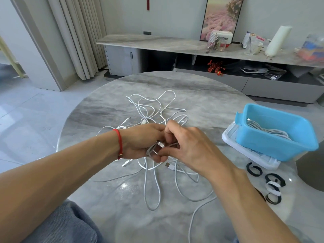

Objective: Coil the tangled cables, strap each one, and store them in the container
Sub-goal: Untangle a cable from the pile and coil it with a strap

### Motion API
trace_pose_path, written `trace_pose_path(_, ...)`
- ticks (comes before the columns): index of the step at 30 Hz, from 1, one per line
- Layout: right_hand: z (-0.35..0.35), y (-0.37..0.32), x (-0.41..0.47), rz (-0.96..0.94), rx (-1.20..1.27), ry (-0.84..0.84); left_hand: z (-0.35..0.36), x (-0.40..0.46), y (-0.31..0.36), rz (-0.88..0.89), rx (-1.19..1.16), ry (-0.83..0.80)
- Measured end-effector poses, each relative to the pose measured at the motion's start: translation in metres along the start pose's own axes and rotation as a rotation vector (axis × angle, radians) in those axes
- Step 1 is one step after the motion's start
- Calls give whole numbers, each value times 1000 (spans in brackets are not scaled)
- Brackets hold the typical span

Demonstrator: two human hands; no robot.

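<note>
Midway through the job, a person's left hand and right hand meet at the centre of the bench, both grips curled tight round a small coil of white cable, apparently to keep its loops from springing apart. Loose cables sprawl toward 12 o'clock; the blue container and straps wait at 3 o'clock.

Ahead: we see loose white tangled cables sprawled mid round grey marble table | right: blue plastic container, black velcro strap rings block | left: bare table open
</note>
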State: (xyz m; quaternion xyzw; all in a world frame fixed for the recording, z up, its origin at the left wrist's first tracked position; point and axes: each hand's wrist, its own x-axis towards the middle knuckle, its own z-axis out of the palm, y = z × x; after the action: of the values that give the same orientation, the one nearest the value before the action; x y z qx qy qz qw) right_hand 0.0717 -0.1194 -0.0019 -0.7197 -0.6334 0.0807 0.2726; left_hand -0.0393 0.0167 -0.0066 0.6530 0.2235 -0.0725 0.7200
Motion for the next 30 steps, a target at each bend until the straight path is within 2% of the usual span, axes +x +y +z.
trace_pose_path(5, 3, -2, 4, 94, -108, 24, 7, -2, 3, -32, 225, 48)
trace_pose_path(9, -8, 11, -1, 174, 78, -126, 5, -8, 6, -33, 406, 135)
trace_pose_path(11, -17, 17, -7, 180, 77, -136, 2, -10, 7, -29, 384, 133)
trace_pose_path(14, -26, 23, -12, 187, -50, -66, 4, -8, 7, -19, 387, 172)
trace_pose_path(17, -30, 25, -10, 204, -77, -34, 6, -5, 9, -35, 286, 207)
trace_pose_path(20, -33, 31, -9, 200, -77, 72, 3, -5, 11, -11, 272, 215)
trace_pose_path(26, -27, 33, -6, 315, 254, 286, -3, -5, 4, 121, 365, 258)
trace_pose_path(30, -21, 27, -3, 347, 611, 292, -4, -3, 3, 195, 394, 364)
